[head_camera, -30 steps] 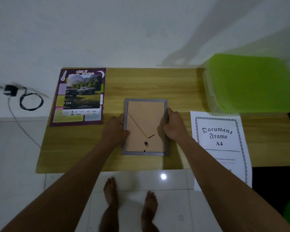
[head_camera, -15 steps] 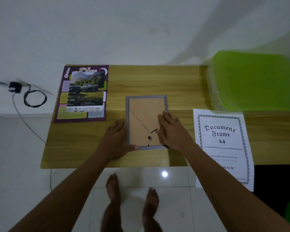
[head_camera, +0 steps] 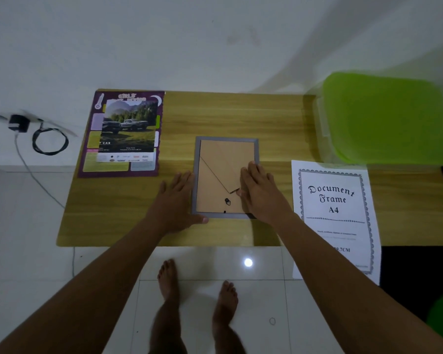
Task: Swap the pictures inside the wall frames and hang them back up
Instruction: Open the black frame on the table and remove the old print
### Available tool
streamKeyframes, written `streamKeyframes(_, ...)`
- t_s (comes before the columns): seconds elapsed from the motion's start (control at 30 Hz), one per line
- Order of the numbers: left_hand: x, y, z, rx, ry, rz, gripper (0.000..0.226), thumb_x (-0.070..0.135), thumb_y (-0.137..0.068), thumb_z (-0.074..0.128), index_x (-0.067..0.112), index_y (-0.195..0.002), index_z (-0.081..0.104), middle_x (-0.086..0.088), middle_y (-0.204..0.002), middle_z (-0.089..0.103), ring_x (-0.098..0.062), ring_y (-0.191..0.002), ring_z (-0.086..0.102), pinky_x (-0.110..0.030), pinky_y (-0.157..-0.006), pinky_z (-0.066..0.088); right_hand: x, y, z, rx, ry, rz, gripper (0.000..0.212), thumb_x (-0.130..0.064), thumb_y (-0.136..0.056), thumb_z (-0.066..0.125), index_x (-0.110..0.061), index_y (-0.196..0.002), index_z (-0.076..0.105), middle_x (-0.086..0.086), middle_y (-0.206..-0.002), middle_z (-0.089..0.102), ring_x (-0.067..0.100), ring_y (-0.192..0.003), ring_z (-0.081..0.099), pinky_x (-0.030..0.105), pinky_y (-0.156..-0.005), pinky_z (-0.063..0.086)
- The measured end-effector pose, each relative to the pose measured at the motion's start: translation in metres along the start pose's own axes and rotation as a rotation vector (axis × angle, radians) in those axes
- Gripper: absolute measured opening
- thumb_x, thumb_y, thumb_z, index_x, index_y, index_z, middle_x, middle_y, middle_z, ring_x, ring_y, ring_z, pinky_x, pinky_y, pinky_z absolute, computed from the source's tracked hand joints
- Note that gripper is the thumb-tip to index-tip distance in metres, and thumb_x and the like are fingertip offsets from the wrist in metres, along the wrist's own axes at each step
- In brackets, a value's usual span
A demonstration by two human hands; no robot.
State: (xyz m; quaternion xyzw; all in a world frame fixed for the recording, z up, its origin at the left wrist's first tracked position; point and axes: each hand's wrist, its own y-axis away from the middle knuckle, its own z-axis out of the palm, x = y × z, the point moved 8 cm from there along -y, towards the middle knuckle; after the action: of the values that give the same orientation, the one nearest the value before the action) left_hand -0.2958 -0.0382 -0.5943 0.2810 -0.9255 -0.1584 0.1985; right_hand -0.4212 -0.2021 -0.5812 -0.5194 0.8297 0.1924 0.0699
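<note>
Your pale wooden worktop (head_camera: 228,116) runs across the view against a white wall. At its far right corner stands a translucent plastic bin with a bright green lid (head_camera: 384,116). At the far left corner lies a purple printed poster (head_camera: 108,166), and a smaller photo print of trucks before a forest (head_camera: 129,129) lies on top of it. A white A4 sheet with an ornate border, reading "Document Frame A4" (head_camera: 334,213), lies toward the right and overhangs the near edge. The grey rectangular picture frame (head_camera: 196,175) lies face down near the middle of the near edge, with its brown backing board (head_camera: 220,169) up. Your left hand (head_camera: 175,200) lies flat on the worktop with straight fingers along the frame's left rail and the thumb at its near left corner. Your right hand (head_camera: 261,192) is spread flat, fingers together, over the right side of the backing and the right rail. A small black hanger hook (head_camera: 227,201) sits on the backing between your hands.
</note>
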Motion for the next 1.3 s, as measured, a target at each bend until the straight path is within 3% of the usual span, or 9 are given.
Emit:
streamKeyframes(0.17, -0.003, -0.002, 0.005, -0.017, -0.011, -0.027, 0.132, 0.079, -0.065, 0.061, 0.021, -0.148, -0.025, -0.002, -0.158, -0.026, -0.025, -0.145, -0.023, -0.058, -0.116, -0.004, 0.0, 0.0, 0.005, 0.016, -0.053, -0.041, 0.054, -0.028, -0.105, 0.04, -0.005, -0.152, 0.028, 0.022, -0.16, 0.019, 0.039, -0.151, 0.009, 0.056, -0.117, 0.025)
streamKeyframes(0.33, -0.003, -0.005, 0.006, -0.068, -0.023, -0.041, 0.13, 0.077, -0.068, 0.061, 0.018, -0.149, -0.022, -0.003, -0.158, -0.024, -0.026, -0.145, -0.023, -0.057, -0.114, -0.007, -0.001, -0.001, -0.002, 0.024, -0.039, -0.062, 0.054, -0.029, -0.105, 0.038, -0.009, -0.153, 0.025, 0.019, -0.161, 0.017, 0.036, -0.151, 0.007, 0.056, -0.118, 0.021)
streamKeyframes(0.47, -0.003, -0.004, 0.006, -0.064, -0.013, -0.04, 0.13, 0.077, -0.067, 0.061, 0.019, -0.149, -0.021, -0.002, -0.159, -0.024, -0.025, -0.145, -0.023, -0.058, -0.114, -0.006, -0.019, 0.029, 0.005, 0.078, -0.072, -0.091, 0.05, -0.035, -0.102, 0.043, -0.017, -0.148, 0.032, 0.02, -0.155, 0.027, 0.038, -0.147, 0.019, 0.056, -0.116, 0.025)
streamKeyframes(0.63, -0.003, -0.003, 0.006, -0.049, 0.002, -0.043, 0.13, 0.077, -0.067, 0.062, 0.021, -0.149, -0.022, -0.001, -0.158, -0.024, -0.024, -0.145, -0.023, -0.057, -0.114, -0.008, -0.029, 0.051, 0.034, 0.075, -0.078, -0.126, 0.038, -0.029, -0.101, 0.051, -0.023, -0.139, 0.048, 0.023, -0.153, 0.029, 0.047, -0.146, 0.021, 0.065, -0.114, 0.024)
streamKeyframes(0.77, -0.003, -0.003, 0.005, -0.066, 0.011, -0.049, 0.129, 0.075, -0.068, 0.063, 0.022, -0.15, -0.021, -0.001, -0.158, -0.025, -0.023, -0.144, -0.025, -0.056, -0.114, -0.01, -0.035, 0.051, 0.029, 0.19, -0.084, -0.148, 0.029, -0.019, -0.097, 0.056, -0.016, -0.125, 0.066, 0.028, -0.146, 0.043, 0.052, -0.138, 0.035, 0.069, -0.11, 0.027)
streamKeyframes(0.97, -0.004, -0.004, 0.007, -0.069, 0.026, -0.048, 0.13, 0.075, -0.067, 0.064, 0.022, -0.15, -0.02, -0.002, -0.157, -0.026, -0.023, -0.143, -0.027, -0.057, -0.114, -0.011, -0.036, 0.051, 0.029, 0.262, -0.145, -0.163, 0.028, -0.012, -0.087, 0.073, -0.016, -0.115, 0.073, 0.027, -0.141, 0.051, 0.05, -0.134, 0.043, 0.069, -0.11, 0.025)
streamKeyframes(1.17, -0.004, -0.004, 0.006, -0.071, 0.046, -0.038, 0.127, 0.075, -0.069, 0.062, 0.021, -0.15, -0.019, -0.002, -0.157, -0.027, -0.021, -0.142, -0.029, -0.058, -0.115, -0.011, -0.037, 0.05, 0.028, 0.264, -0.232, -0.097, 0.024, -0.012, -0.089, 0.069, -0.017, -0.112, 0.074, 0.022, -0.142, 0.052, 0.042, -0.137, 0.043, 0.063, -0.115, 0.018)
streamKeyframes(1.3, -0.004, -0.004, 0.007, -0.057, 0.052, -0.039, 0.126, 0.074, -0.069, 0.062, 0.022, -0.151, -0.018, -0.001, -0.157, -0.026, -0.02, -0.141, -0.029, -0.057, -0.115, -0.011, -0.04, 0.049, 0.027, 0.244, -0.256, -0.063, 0.024, -0.009, -0.092, 0.063, -0.015, -0.112, 0.073, 0.019, -0.145, 0.051, 0.034, -0.142, 0.039, 0.056, -0.119, 0.004)
